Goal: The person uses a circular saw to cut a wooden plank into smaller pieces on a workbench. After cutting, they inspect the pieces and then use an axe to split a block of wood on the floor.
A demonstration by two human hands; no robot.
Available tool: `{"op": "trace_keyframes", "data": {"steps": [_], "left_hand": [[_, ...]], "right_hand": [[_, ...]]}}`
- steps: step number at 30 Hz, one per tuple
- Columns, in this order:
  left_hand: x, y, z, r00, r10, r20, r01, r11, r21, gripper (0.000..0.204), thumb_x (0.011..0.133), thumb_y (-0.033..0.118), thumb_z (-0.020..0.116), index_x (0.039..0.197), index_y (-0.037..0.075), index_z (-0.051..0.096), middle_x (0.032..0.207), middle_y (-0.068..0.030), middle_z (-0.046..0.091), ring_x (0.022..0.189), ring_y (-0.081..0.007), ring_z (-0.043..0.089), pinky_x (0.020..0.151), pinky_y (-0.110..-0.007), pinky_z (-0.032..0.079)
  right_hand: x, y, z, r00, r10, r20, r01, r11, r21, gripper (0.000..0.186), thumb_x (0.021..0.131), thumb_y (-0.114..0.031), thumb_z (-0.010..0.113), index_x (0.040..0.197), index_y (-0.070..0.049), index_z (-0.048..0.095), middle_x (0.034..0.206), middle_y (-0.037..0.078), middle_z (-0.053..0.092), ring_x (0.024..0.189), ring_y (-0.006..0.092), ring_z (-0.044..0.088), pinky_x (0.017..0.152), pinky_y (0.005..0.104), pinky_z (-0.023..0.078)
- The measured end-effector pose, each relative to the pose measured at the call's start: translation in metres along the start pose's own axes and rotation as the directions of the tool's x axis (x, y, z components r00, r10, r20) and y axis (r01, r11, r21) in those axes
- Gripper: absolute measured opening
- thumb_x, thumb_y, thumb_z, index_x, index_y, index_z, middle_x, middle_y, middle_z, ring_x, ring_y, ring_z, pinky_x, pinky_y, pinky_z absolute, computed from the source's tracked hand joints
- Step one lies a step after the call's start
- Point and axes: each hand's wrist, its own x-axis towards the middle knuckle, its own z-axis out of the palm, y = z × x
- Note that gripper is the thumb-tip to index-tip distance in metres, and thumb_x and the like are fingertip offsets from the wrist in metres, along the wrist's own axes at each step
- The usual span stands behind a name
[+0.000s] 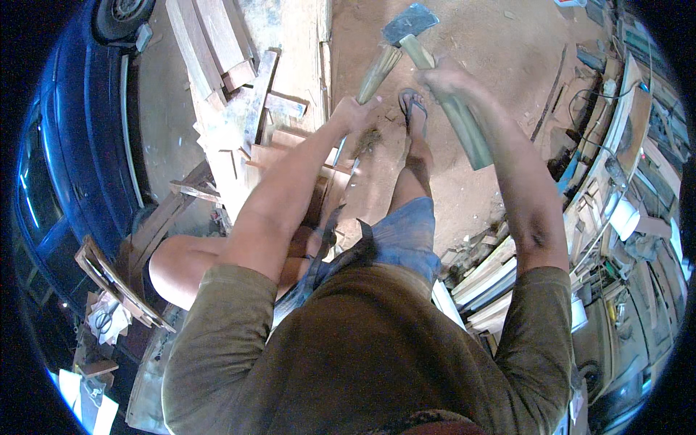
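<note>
My left hand (pixel 355 114) is closed around the lower part of a wooden handle (pixel 378 75). A broad, dark metal head (pixel 410 23) sits at its far end, and the whole looks like a hatchet. My right hand (pixel 444 76) grips a wooden club (pixel 466 130), with its thick end pointing back toward me. The club's thinner end sticks out past my fingers and overlaps the lower edge of the hatchet head; whether they touch I cannot tell. Both tools are held above the dirt floor (pixel 500 43), ahead of my sandalled right foot (pixel 413 105).
On my left stands a wooden workbench (pixel 293 43) with several planks (pixel 196 43) and offcuts on it. A blue car (pixel 90 123) is parked beyond it. Stacked wood strips and scrap (pixel 616 167) line the right side, with a cable (pixel 580 101) among them.
</note>
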Motion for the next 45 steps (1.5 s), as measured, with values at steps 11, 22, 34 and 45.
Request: {"op": "trace_keyframes", "data": {"steps": [11,22,34,45], "left_hand": [[-0.015,0.017,-0.016,0.847,-0.463,-0.262,0.036,0.543,-0.839,0.052,0.093,0.051,0.070,0.085,0.000,0.063,0.056,-0.0029,0.050,0.044,-0.0216,0.047,0.046,-0.043,0.039],[-0.134,0.111,-0.039,0.897,0.439,-0.058,-0.439,0.898,0.009,0.041,0.079,0.034,0.076,0.115,0.017,0.073,0.097,-0.0200,0.074,0.096,-0.0390,0.071,0.083,-0.048,0.056],[-0.196,0.017,-0.102,0.911,0.076,-0.404,0.151,0.852,0.501,0.033,0.085,0.029,0.070,0.114,0.013,0.072,0.100,-0.0159,0.075,0.094,-0.0348,0.073,0.085,-0.049,0.056],[-0.177,-0.089,-0.175,0.542,-0.242,-0.805,0.229,0.964,-0.136,0.044,0.086,0.038,0.072,0.104,-0.003,0.073,0.085,-0.0222,0.073,0.082,-0.0331,0.073,0.075,-0.044,0.054]], "right_hand": [[-0.031,0.072,0.031,0.995,-0.013,-0.102,0.056,0.900,0.433,0.020,0.088,-0.022,0.068,0.093,-0.004,0.059,0.073,0.003,0.058,0.061,0.0160,0.060,0.056,0.0339,0.050],[-0.100,0.227,0.067,0.959,0.276,0.065,-0.257,0.751,0.609,0.012,0.091,-0.017,0.060,0.090,-0.004,0.059,0.068,0.005,0.059,0.053,0.0177,0.059,0.051,0.0331,0.053],[-0.144,0.268,0.037,0.902,0.356,0.246,-0.427,0.823,0.375,0.021,0.083,-0.021,0.070,0.083,-0.001,0.064,0.066,0.010,0.061,0.051,0.0241,0.061,0.049,0.0396,0.053],[-0.108,0.288,-0.023,0.907,0.373,0.197,-0.415,0.872,0.258,0.024,0.083,-0.024,0.073,0.084,-0.001,0.065,0.067,0.010,0.061,0.053,0.0246,0.060,0.051,0.0398,0.050]]}}
